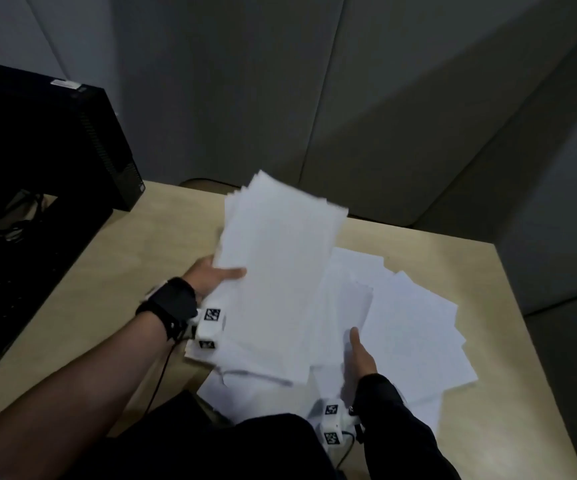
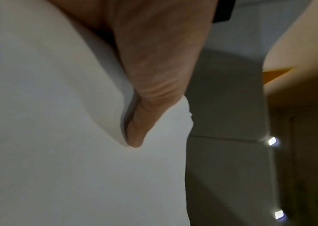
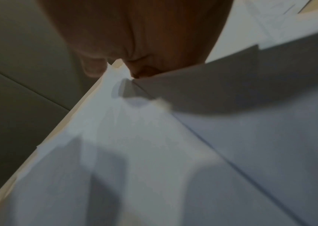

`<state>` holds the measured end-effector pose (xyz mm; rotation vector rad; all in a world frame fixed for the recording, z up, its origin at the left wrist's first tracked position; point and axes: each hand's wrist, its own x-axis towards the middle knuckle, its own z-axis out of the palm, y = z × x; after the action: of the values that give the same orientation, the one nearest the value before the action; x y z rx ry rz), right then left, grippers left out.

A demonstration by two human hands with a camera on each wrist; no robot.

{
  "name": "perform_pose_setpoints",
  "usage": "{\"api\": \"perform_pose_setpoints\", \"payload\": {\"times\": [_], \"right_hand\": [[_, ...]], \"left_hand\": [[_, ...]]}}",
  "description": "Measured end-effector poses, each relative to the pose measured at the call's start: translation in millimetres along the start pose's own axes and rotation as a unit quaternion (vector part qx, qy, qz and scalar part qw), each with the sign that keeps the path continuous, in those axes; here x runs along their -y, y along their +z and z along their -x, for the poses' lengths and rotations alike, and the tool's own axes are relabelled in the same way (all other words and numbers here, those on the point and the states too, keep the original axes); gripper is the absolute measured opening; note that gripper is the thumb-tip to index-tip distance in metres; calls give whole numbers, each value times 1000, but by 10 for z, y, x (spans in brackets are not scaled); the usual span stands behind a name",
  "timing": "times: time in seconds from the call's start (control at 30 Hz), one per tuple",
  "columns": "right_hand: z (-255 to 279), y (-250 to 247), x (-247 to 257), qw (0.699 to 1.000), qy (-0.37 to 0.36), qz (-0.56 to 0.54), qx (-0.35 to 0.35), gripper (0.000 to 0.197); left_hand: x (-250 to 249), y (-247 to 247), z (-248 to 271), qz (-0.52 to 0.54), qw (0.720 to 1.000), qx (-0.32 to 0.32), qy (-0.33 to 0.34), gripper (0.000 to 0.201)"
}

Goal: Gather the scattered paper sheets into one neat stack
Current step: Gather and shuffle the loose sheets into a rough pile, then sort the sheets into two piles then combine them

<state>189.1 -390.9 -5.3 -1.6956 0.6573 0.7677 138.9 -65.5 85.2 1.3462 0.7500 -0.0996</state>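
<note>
My left hand (image 1: 219, 274) grips a bundle of white paper sheets (image 1: 280, 265), thumb on top and fingers hidden beneath; the bundle is lifted and tilted above the wooden table (image 1: 134, 251). In the left wrist view the thumb (image 2: 144, 99) presses into the bundle (image 2: 57, 145). To the right, several loose sheets (image 1: 415, 344) lie fanned and overlapping on the table. My right hand (image 1: 361, 356) pinches their near-left edge, thumb on top, fingers hidden under the paper. In the right wrist view the hand (image 3: 134, 33) meets the sheets (image 3: 154, 152) at a corner.
A black computer tower (image 1: 45, 140) stands at the table's back left, with dark equipment and cables (image 1: 13, 271) in front of it. Grey partition panels (image 1: 349, 98) close off the back and right. The table's right edge (image 1: 536, 341) runs close to the loose sheets.
</note>
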Motion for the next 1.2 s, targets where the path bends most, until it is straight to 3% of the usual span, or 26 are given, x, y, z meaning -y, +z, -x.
{"api": "perform_pose_setpoints", "payload": {"times": [0.07, 0.13, 0.2, 0.3, 0.47, 0.57, 0.63, 0.7, 0.77, 0.83, 0.9, 0.97, 1.03, 1.1, 1.13, 1.2], "right_hand": [[-9, -60, 38, 999, 37, -39, 2, 83], [-5, -47, 5, 998, 20, -42, 30, 101], [-171, -28, -117, 998, -30, -27, 39, 126], [-446, -48, -352, 998, -38, -15, 46, 99], [-144, 20, -202, 995, -81, -6, 50, 68], [-41, -29, -124, 995, -84, 33, 51, 57], [20, -43, -81, 992, -100, 30, 67, 60], [72, -17, -39, 990, -111, -20, 88, 65], [174, 61, 55, 984, -118, -77, 114, 59], [279, 158, 188, 975, -127, -102, 148, 57], [339, 258, 315, 970, -141, -98, 172, 54], [322, 351, 400, 970, -157, -83, 169, 46], [256, 448, 440, 975, -171, -19, 143, 39], [175, 533, 397, 973, -176, 75, 127, 46], [120, 536, 345, 973, -179, 112, 97, 51], [33, 403, 235, 967, -192, 163, -43, 57]], "left_hand": [[381, 39, -105, -138, 989, 0, -45, 51], [686, 83, -128, -321, 945, -16, -65, 70], [858, 162, -84, -359, 930, -57, -64, 82], [997, 311, -38, -374, 922, -101, -13, 73], [1163, 622, 82, -494, 870, -4, -4, 59], [1087, 571, 24, -463, 885, -41, -18, 77], [1016, 447, -29, -376, 922, -89, -33, 99], [993, 327, -71, -228, 966, -116, -30, 109], [943, 275, -70, -82, 992, -84, -44, 107], [849, 249, -47, -7, 999, -15, -47, 92], [751, 193, -20, 16, 999, 23, -32, 74], [657, 93, -18, 31, 999, 22, -19, 70], [601, -27, -70, 24, 1000, 8, -10, 59], [614, -169, -139, -14, 999, -27, -21, 49], [651, -250, -176, -41, 998, -46, -33, 48], [766, -425, -225, -97, 989, -93, -59, 48]]}}
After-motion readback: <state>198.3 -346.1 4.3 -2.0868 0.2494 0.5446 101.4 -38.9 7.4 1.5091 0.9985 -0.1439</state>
